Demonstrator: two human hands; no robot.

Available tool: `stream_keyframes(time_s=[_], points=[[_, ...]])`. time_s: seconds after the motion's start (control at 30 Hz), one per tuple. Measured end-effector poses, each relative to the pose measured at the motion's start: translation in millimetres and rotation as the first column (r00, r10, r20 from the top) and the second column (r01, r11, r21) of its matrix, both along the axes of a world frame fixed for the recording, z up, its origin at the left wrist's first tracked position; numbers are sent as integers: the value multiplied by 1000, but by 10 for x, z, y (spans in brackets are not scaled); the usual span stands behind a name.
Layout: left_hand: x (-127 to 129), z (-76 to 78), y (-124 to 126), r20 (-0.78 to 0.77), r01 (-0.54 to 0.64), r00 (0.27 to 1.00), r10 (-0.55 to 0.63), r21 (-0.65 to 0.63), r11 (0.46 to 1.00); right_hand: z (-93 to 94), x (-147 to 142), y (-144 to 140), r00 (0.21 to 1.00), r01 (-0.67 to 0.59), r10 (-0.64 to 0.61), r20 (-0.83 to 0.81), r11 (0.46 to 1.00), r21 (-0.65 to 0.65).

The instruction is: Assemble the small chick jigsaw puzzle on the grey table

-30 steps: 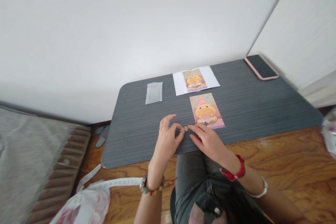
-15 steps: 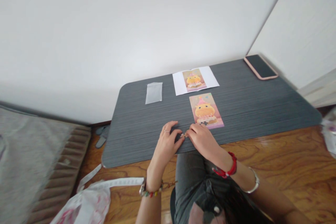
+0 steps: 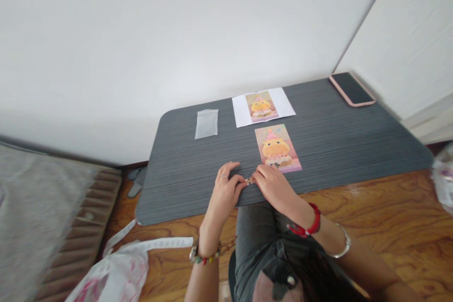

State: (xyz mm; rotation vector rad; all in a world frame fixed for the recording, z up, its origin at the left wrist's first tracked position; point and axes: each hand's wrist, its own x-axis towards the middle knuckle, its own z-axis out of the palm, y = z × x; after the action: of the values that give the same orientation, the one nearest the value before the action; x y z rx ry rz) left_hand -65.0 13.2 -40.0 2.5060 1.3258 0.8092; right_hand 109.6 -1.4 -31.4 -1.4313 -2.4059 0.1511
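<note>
Small jigsaw puzzle pieces (image 3: 249, 181) lie between my fingertips just above the table's near edge, too small to tell how many. My left hand (image 3: 225, 191) pinches them from the left with thumb and index finger, the other fingers stretched forward. From the right, my right hand (image 3: 278, 188) grips them with its fingers bent together. Beyond my right hand is a mostly assembled jigsaw puzzle (image 3: 276, 146) of a yellow character in a pink hat with a cake. A dark gap shows near its lower edge, partly hidden by that hand.
A creased white sheet (image 3: 240, 111) with the same picture lies behind the puzzle on the dark table (image 3: 177, 165). Left of it is a translucent pouch (image 3: 206, 123). A phone (image 3: 351, 89) rests at the far right. A plastic bag (image 3: 116, 269) is on the floor at left.
My fingertips have drawn slightly closer together around the puzzle pieces. My right hand has shifted a little, and the view has tilted slightly; the other things stay put.
</note>
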Motion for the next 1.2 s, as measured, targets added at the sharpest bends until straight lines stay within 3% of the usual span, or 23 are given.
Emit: stream_keyframes(time_s=[0.37, 0.63, 0.83, 1.2], points=[[45, 54, -2, -11, 8, 1000, -8, 17, 1000, 36, 40, 8, 998, -11, 6, 60, 996, 84], [352, 182, 62, 44, 64, 997, -66, 39, 997, 107, 422, -9, 995, 49, -41, -89, 995, 92], [602, 270, 110, 46, 133, 990, -135, 55, 990, 148, 693, -35, 993, 110, -107, -52, 993, 46], [797, 212, 205, 3, 104, 995, -104, 14, 995, 70, 856, 87, 995, 92, -91, -28, 996, 17]])
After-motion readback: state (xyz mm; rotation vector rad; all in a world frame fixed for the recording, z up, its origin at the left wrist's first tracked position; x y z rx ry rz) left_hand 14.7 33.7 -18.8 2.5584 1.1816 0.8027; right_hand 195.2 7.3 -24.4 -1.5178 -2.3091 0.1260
